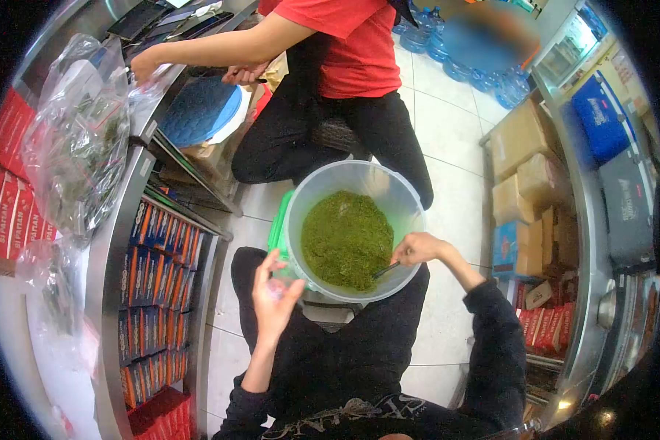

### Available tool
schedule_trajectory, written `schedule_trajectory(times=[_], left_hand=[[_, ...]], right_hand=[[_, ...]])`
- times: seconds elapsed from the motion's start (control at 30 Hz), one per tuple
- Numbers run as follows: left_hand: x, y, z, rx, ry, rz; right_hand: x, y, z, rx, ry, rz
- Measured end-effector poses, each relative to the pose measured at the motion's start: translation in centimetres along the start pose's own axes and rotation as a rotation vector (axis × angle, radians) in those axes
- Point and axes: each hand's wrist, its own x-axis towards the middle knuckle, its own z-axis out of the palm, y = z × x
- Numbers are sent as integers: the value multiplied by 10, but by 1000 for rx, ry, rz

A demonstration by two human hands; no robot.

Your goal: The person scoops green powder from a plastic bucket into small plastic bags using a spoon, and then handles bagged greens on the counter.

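A large translucent round tub [301, 192] stands between my knees, holding a heap of finely chopped green stuff [348, 238]. My right hand [418, 249] is closed around the handle of a spoon [386, 270] at the tub's right side. The spoon's lower end is sunk in the green heap and hidden. At the tub's front left, my left hand [273, 297] holds a small clear plastic bag [279, 287] with pinkish marks between thumb and fingers. Its exact outline is hard to make out. A bright green lid or crate edge [277, 227] shows behind the tub's left side.
Opposite me sits a person in a red shirt [359, 51], one hand reaching to the left counter. A big clear bag of small packets [81, 147] lies there. Shelves of boxes [161, 293] flank the left; cartons [521, 139] stand right. Blue water bottles [418, 33] stand behind.
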Motion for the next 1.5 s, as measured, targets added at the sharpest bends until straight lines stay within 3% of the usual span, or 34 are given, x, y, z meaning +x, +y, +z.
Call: schedule_trajectory(times=[0.07,0.13,0.17,0.23,0.33,0.5,0.63,0.7,0.73,0.8,0.9,0.93,1.03,1.07,1.1,1.17,1.2,1.3,1.37,1.43,1.5], left_hand=[[12,8,19,110,-56,-4],[22,11,37,394,-223,250],[24,11,46,399,-223,255],[29,11,63,399,-315,245],[31,17,79,363,-298,229],[38,5,81,325,-277,227],[33,9,84,234,-278,160],[28,15,84,171,-214,203],[31,8,85,256,-192,364],[28,6,84,240,-199,330],[37,18,96,76,-241,229],[24,19,99,-62,-285,113],[-4,53,116,-108,-370,145],[-13,70,115,-296,-389,59],[-13,72,110,-294,-391,71],[-11,76,89,-97,-276,290],[-10,85,74,-8,-357,140],[-18,82,65,-247,-276,80],[-27,87,59,-221,-239,76],[-34,88,57,-61,-87,272],[-33,88,52,-46,-32,319]], right_hand=[[-33,-26,-25,-59,182,-35],[-67,-70,-56,-125,317,-67],[-79,-87,-64,-124,323,-70],[-93,-113,-74,-373,570,-153],[-98,-144,-68,-621,673,-78],[-99,-148,-24,-673,751,-106],[-111,-140,21,-528,972,-92],[-110,-125,62,-191,1204,148],[-105,-107,97,-192,1204,146],[-97,-82,138,-144,938,467],[-96,-96,139,67,1042,460],[-89,-116,120,131,1235,325],[-63,-162,73,517,1343,80],[-53,-158,71,666,1347,-42],[-45,-158,67,813,1341,-173],[-50,-163,61,1109,1292,-261],[-53,-165,63,1161,1264,-215],[-55,-176,70,1357,1130,-264],[-52,-188,74,1303,1194,-334],[-53,-197,72,1046,1340,-358],[-57,-210,63,1159,1239,-226]])
